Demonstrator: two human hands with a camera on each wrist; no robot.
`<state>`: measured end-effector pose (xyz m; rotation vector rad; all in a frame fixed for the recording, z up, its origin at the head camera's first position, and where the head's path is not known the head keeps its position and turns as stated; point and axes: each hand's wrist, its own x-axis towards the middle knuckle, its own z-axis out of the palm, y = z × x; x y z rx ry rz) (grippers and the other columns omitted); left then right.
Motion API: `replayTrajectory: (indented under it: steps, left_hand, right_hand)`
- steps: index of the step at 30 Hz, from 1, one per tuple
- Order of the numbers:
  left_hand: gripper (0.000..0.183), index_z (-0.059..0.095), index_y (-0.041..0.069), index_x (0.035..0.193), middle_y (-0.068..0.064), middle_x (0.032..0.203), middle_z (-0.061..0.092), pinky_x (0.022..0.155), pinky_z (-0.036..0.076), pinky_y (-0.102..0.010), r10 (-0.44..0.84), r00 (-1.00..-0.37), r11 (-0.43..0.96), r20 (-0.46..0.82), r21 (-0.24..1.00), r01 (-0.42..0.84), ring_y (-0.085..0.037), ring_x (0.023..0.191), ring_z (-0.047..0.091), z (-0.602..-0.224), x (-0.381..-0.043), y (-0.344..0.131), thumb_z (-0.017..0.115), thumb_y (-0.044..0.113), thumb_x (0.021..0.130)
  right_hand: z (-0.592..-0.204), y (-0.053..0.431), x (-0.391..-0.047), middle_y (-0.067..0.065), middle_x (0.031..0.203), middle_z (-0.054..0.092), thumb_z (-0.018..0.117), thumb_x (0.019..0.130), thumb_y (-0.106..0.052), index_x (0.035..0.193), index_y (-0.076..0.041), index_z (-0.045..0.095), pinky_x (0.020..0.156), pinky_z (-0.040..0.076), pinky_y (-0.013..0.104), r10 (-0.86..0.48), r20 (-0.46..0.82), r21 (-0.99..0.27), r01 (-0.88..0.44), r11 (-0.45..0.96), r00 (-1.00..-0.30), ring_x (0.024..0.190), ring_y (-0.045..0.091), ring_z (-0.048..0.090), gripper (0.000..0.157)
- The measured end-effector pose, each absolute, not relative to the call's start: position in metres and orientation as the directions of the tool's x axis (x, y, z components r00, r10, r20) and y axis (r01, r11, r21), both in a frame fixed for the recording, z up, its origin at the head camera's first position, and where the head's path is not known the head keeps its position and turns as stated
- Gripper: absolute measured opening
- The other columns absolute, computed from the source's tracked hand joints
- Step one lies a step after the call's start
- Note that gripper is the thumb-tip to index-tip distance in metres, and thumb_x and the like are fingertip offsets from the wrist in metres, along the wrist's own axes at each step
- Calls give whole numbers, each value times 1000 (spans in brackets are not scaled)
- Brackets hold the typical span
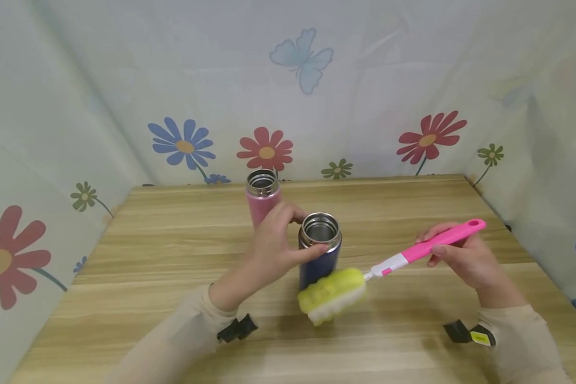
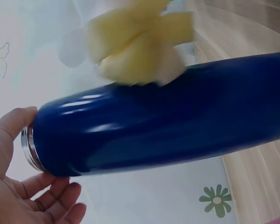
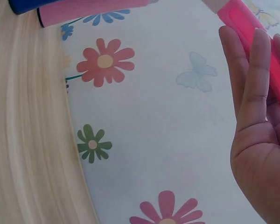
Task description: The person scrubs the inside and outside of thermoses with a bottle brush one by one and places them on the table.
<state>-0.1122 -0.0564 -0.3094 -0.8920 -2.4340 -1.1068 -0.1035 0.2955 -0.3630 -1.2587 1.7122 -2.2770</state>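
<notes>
A dark blue thermos bottle [image 1: 312, 266] without a lid stands upright on the table, its steel mouth facing up. My left hand [image 1: 273, 240] grips it near the rim, thumb on the near side and fingers behind; the left wrist view shows the blue bottle [image 2: 154, 116] lengthwise. In my right hand [image 1: 468, 261] is a bottle brush [image 1: 437, 240] with a pink and white handle, pinched between thumb and fingers. Its yellow and white sponge head [image 1: 333, 293] is in front of the bottle's lower side, slightly blurred; whether they touch I cannot tell.
Behind my left hand stands a pink thermos bottle [image 1: 263, 200], also lidless. The wooden table [image 1: 173, 266] is bounded by flower-printed curtains [image 1: 365, 106] at the back and both sides. Each wrist carries a small black camera mount [image 1: 237, 328].
</notes>
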Motion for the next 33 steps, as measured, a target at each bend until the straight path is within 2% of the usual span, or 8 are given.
replayTrajectory:
  steps: [4,9,16,22,25,29,31,33]
  left_hand:
    - [49,58,5,97,-5,95,62,83,49,-34,372,-753,552,542,523,649,-21,92,59,-308,-108,-53,86,32,68]
    - [52,57,7,92,-3,88,60,75,48,-33,343,-717,652,607,395,647,-21,83,56,-308,-104,-48,85,42,67]
    - [58,52,8,83,-2,76,52,64,43,-29,346,-656,736,670,240,634,-18,72,48,-307,-102,-44,83,54,65]
    - [64,55,9,85,-1,77,55,64,44,-30,379,-614,752,693,156,640,-17,71,52,-304,-103,-47,81,62,60]
    - [66,60,7,98,-4,90,63,74,49,-32,418,-656,699,628,239,674,-19,83,58,-300,-105,-52,82,57,63]
    - [68,58,4,121,-8,116,63,92,51,-37,517,-736,563,437,474,677,-22,105,59,-291,-113,-59,82,42,71]
    - [68,55,4,127,-9,124,60,96,50,-39,569,-739,505,360,556,660,-23,112,57,-287,-119,-62,82,36,73]
    - [68,54,5,130,-8,129,58,98,49,-40,618,-721,470,313,588,658,-22,116,55,-285,-125,-65,81,33,75]
  right_hand:
    - [-359,294,-103,19,113,67,44,91,18,111,12,61,72,59,26,-450,636,-760,-404,-509,-627,96,22,69,27]
    - [-355,293,-100,22,114,66,41,91,20,112,16,59,74,59,27,-419,673,-712,-379,-591,-610,102,26,67,28]
    - [-349,293,-94,23,112,66,38,92,19,112,16,59,74,59,27,-393,672,-702,-370,-609,-627,101,26,66,29]
    - [-347,292,-92,23,113,66,38,93,18,112,17,58,75,59,28,-394,677,-691,-352,-632,-621,102,26,65,28]
    - [-346,290,-92,24,114,65,38,93,18,112,17,58,76,59,28,-401,681,-686,-343,-642,-613,103,26,65,28]
    - [-346,289,-93,24,115,65,38,93,18,112,18,57,76,59,28,-411,681,-685,-329,-650,-606,103,26,65,28]
    - [-346,288,-94,24,116,64,37,93,18,113,18,57,77,59,28,-419,680,-686,-320,-653,-602,103,26,66,28]
    - [-347,287,-94,24,116,64,37,93,18,114,18,57,77,59,28,-428,680,-686,-311,-657,-595,102,26,66,28]
